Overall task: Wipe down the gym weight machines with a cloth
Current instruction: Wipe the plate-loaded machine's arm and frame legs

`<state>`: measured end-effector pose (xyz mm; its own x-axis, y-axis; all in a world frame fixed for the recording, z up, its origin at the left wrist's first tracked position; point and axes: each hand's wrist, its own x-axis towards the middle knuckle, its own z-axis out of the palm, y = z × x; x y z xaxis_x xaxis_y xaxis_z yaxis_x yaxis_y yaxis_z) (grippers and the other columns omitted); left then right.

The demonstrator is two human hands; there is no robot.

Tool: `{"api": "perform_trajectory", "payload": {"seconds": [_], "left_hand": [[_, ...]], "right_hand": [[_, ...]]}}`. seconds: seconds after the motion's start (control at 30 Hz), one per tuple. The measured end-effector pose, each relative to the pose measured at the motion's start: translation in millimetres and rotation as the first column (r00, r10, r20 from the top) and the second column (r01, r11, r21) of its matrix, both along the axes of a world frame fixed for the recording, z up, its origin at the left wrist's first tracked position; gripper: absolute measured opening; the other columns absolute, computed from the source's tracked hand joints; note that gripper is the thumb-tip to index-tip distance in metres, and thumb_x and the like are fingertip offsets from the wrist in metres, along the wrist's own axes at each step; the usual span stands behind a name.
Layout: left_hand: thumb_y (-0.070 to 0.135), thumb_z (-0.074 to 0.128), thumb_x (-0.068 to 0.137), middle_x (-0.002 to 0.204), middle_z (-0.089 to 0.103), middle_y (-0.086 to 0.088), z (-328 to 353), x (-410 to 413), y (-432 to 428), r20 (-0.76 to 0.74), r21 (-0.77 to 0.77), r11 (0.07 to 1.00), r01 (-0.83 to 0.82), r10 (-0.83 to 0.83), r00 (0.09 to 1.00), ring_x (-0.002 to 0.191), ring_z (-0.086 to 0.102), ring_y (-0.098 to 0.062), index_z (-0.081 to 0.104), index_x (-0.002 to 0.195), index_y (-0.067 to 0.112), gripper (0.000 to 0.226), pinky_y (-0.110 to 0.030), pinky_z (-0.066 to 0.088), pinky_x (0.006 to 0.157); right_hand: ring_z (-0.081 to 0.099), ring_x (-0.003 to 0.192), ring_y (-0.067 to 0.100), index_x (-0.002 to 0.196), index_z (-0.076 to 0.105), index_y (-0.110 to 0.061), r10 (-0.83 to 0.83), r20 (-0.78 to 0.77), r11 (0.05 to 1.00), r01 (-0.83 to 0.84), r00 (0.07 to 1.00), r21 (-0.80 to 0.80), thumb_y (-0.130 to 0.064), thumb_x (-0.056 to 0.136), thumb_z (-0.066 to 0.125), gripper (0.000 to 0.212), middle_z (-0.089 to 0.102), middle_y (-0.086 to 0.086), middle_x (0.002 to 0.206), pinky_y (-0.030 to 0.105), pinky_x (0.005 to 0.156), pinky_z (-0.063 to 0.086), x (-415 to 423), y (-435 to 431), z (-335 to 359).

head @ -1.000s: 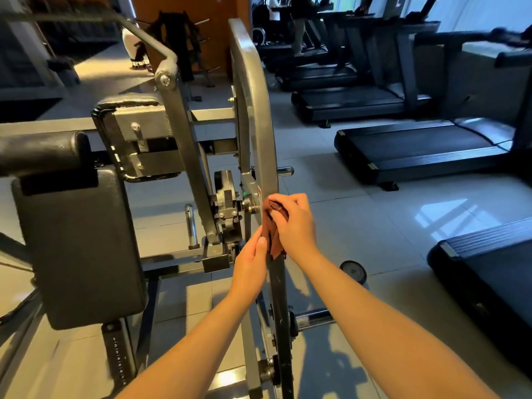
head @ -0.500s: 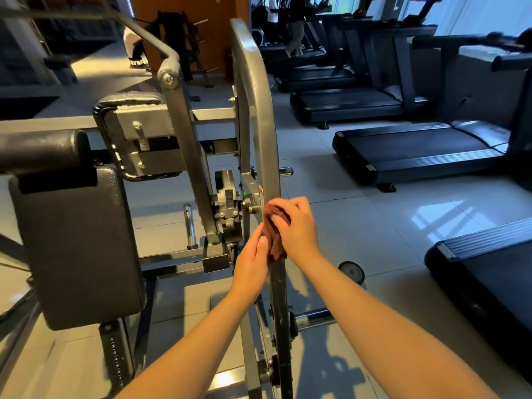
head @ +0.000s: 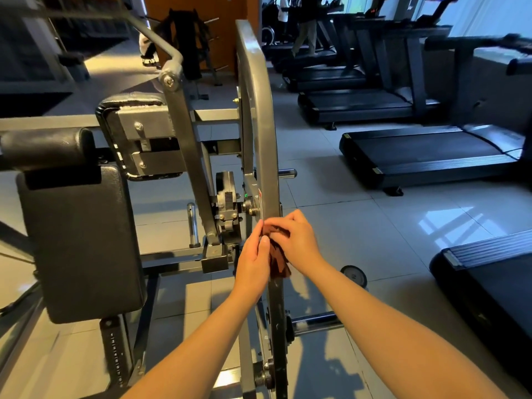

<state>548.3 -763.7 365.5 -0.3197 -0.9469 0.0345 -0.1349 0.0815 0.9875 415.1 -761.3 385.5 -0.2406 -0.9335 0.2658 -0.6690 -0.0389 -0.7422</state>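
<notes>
Glows warm at left, glares cool off the floor (head: 449, 226) at right, throws hard shadows below, bows at the edges.

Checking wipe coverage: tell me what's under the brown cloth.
The cloth sits on the machine's gray upright bar, which shows above and below it. The right hand grips the cloth; the left hand presses against it. The bar's stretch beneath them is hidden.
</notes>
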Motion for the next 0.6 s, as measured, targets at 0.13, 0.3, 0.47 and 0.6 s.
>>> {"api": "perform_trajectory", "payload": {"seconds": [0.13,0.3,0.47,0.6], "left_hand": [[0.037,0.036,0.109,0.148,0.043,0.018,11,-12,-5,0.023,-0.076,0.996,-0.051,0.053,0.998,0.133,0.040,0.006,0.035,0.152,0.037,0.043,-0.021,0.034,0.111],[0.035,0.036,0.109,0.147,0.036,0.019,20,-24,-11,0.046,-0.138,0.983,-0.121,0.128,0.991,0.132,0.035,0.012,0.031,0.154,0.032,0.046,-0.016,0.030,0.113],[0.035,0.035,0.109,0.155,0.037,0.011,16,-32,-9,0.073,-0.151,0.972,-0.183,0.195,0.978,0.131,0.033,0.018,0.031,0.156,0.030,0.048,0.001,0.025,0.101],[0.043,0.033,0.108,0.152,0.041,0.016,27,-37,-14,0.049,-0.160,0.956,-0.246,0.257,0.965,0.140,0.036,0.000,0.032,0.155,0.037,0.047,-0.029,0.033,0.116]], "right_hand": [[0.052,0.102,0.008,0.117,0.072,-0.023,-0.111,0.187,0.975,0.143,0.976,-0.170,-0.015,0.098,0.062,0.023,0.050,0.002,0.114,-0.003,0.080,0.038,-16,-26,51],[0.049,0.105,0.002,0.119,0.072,-0.022,-0.029,0.171,0.986,0.056,0.985,-0.159,-0.010,0.099,0.059,0.027,0.050,-0.003,0.118,-0.006,0.082,0.034,-17,-28,46],[0.046,0.100,-0.011,0.115,0.074,-0.025,0.061,0.091,0.988,-0.047,0.994,-0.146,-0.013,0.098,0.062,0.024,0.048,-0.009,0.111,-0.002,0.082,0.037,-30,-29,50],[0.047,0.101,-0.001,0.118,0.073,-0.018,0.111,0.141,0.956,-0.067,0.984,-0.285,-0.009,0.099,0.061,0.025,0.044,-0.003,0.112,-0.003,0.083,0.036,-30,-51,89]]}}
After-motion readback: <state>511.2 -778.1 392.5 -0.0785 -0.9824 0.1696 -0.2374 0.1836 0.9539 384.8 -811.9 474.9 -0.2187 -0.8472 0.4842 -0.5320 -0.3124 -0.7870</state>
